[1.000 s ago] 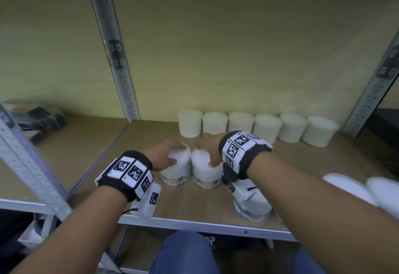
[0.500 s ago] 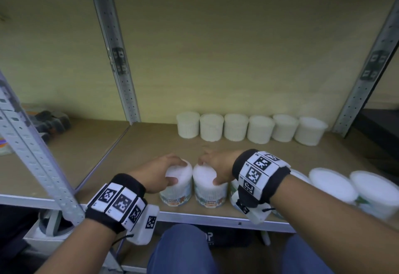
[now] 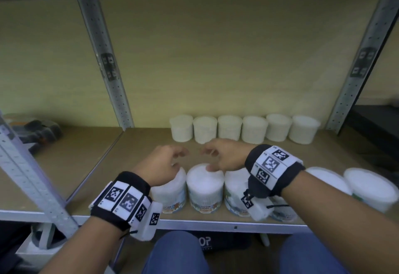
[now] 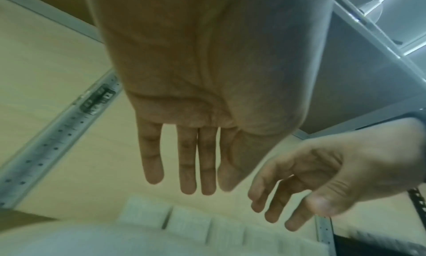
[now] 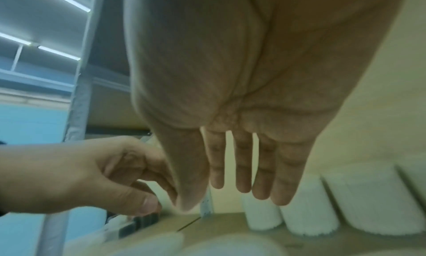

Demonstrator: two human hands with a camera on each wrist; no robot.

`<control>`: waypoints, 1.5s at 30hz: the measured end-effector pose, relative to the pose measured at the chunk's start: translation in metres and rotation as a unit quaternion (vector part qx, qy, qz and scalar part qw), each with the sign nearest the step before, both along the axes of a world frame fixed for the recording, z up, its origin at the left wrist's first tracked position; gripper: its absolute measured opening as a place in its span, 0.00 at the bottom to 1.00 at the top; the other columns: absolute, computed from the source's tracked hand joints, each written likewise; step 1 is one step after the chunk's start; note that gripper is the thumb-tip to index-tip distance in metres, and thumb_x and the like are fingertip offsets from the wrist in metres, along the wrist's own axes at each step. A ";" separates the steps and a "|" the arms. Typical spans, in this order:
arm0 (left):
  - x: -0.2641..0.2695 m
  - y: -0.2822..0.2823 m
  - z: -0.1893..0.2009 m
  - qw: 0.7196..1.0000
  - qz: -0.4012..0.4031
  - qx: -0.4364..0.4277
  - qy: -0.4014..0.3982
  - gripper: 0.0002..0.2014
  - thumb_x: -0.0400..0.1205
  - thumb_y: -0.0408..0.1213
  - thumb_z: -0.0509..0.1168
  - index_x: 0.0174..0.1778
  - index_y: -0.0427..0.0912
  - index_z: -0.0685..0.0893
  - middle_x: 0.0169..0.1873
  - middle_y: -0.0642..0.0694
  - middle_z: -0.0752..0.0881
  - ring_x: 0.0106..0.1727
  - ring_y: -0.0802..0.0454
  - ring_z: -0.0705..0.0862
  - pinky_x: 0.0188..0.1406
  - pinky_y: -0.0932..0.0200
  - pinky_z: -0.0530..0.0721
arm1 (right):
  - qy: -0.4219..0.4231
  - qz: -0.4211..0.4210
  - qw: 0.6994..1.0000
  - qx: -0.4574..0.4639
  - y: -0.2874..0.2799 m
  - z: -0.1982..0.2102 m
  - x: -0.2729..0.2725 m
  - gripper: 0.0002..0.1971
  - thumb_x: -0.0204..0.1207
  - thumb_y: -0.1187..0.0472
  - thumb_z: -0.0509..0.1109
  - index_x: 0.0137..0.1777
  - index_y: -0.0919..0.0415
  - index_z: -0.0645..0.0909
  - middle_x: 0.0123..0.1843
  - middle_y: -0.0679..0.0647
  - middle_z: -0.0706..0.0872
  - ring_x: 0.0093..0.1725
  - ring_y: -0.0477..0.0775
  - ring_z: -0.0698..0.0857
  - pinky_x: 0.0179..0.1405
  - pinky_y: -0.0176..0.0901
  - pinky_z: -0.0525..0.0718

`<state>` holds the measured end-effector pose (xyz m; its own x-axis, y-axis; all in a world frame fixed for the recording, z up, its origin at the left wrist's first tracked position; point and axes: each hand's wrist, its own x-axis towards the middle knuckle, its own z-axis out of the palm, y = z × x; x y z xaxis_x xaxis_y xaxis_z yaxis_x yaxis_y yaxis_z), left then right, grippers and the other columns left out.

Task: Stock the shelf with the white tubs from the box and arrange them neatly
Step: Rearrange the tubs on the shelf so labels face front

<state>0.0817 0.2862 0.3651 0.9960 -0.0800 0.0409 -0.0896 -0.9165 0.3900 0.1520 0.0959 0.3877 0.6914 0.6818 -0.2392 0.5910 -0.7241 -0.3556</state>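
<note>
Both hands hover with loose, spread fingers and hold nothing. The left hand [image 3: 164, 164] hangs just above the leftmost white round plastic tub with a printed label band [image 3: 170, 191]; the wrist view shows its fingers [image 4: 187, 161] straight and apart. The right hand [image 3: 224, 155] floats over the neighbouring white labelled tub [image 3: 205, 185], and whether its thumb touches the lid cannot be told.

These two tubs stand upright, side by side and touching, directly below the hands at the near edge of the brown wooden shelf board [image 3: 138, 155]. More white tubs [image 3: 367, 187] continue that front line to the right of the right hand, one partly hidden by the wrist. Beyond the fingertips, well apart from the front line, a back row of six plain white tubs [image 3: 228, 128] runs along the yellowish rear wall.

The relation that matters: each tub sits straight under its own hand with its axis vertical, so a downward grasp over the lid looks natural, left hand for the left tub. Open board lies ahead of both hands.

The tubs look smooth, light and rigid.
</note>
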 end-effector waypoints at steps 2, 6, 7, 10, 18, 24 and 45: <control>0.013 -0.017 0.009 1.000 -0.007 -0.018 -0.012 0.20 0.81 0.30 0.62 0.70 0.47 0.79 0.66 0.51 0.83 0.65 0.56 0.81 0.59 0.68 0.74 | -0.012 -0.037 0.999 0.028 -0.018 0.010 0.013 0.25 0.77 0.53 0.71 0.73 0.53 0.73 0.72 0.51 0.77 0.68 0.52 0.79 0.65 0.43 0.78; 0.053 -0.054 0.023 0.999 -0.029 -0.033 -0.024 0.18 0.81 0.33 0.64 0.68 0.45 0.80 0.63 0.47 0.84 0.59 0.55 0.81 0.57 0.67 0.75 | -0.057 -0.111 0.992 0.025 -0.066 0.026 0.046 0.19 0.77 0.52 0.70 0.68 0.54 0.79 0.66 0.51 0.81 0.59 0.51 0.82 0.60 0.41 0.78; 0.064 -0.064 0.026 0.998 -0.033 -0.037 -0.026 0.17 0.82 0.35 0.64 0.67 0.44 0.80 0.62 0.47 0.84 0.57 0.55 0.81 0.55 0.67 0.75 | -0.065 -0.131 0.989 0.023 -0.079 0.029 0.055 0.18 0.78 0.52 0.70 0.67 0.54 0.79 0.65 0.51 0.82 0.57 0.50 0.82 0.60 0.40 0.78; 0.100 -0.096 0.036 0.998 -0.046 -0.039 -0.027 0.17 0.81 0.39 0.64 0.67 0.44 0.80 0.61 0.47 0.84 0.58 0.52 0.82 0.55 0.65 0.76 | -0.086 -0.182 0.980 -0.006 -0.120 0.037 0.081 0.18 0.79 0.52 0.68 0.67 0.55 0.80 0.66 0.52 0.82 0.59 0.53 0.82 0.60 0.41 0.77; 0.209 -0.184 0.042 0.995 -0.095 -0.005 0.018 0.19 0.81 0.41 0.64 0.69 0.44 0.77 0.68 0.44 0.80 0.65 0.45 0.80 0.59 0.59 0.76 | -0.101 -0.308 0.943 -0.077 -0.207 0.023 0.165 0.16 0.79 0.52 0.68 0.64 0.57 0.81 0.68 0.56 0.81 0.66 0.58 0.80 0.65 0.46 0.76; 0.267 -0.225 0.023 0.993 -0.110 0.036 0.038 0.23 0.82 0.39 0.64 0.73 0.40 0.73 0.72 0.41 0.76 0.71 0.43 0.76 0.65 0.55 0.76 | -0.114 -0.353 0.924 -0.090 -0.237 0.000 0.208 0.18 0.77 0.52 0.70 0.63 0.59 0.81 0.68 0.57 0.81 0.67 0.59 0.80 0.68 0.48 0.78; 0.334 -0.279 -0.015 0.984 -0.110 0.129 0.061 0.20 0.82 0.46 0.64 0.56 0.30 0.81 0.54 0.34 0.82 0.52 0.45 0.80 0.54 0.53 0.79 | -0.099 -0.318 0.932 -0.144 -0.247 -0.028 0.258 0.28 0.79 0.48 0.67 0.73 0.64 0.73 0.74 0.58 0.75 0.72 0.58 0.76 0.70 0.44 0.72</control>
<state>0.4159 0.0072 0.3501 0.9497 -0.2861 -0.1272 -0.2639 -0.9501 0.1665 0.4104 -0.1508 0.3596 0.9837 0.0465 -0.1739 0.0433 -0.9988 -0.0227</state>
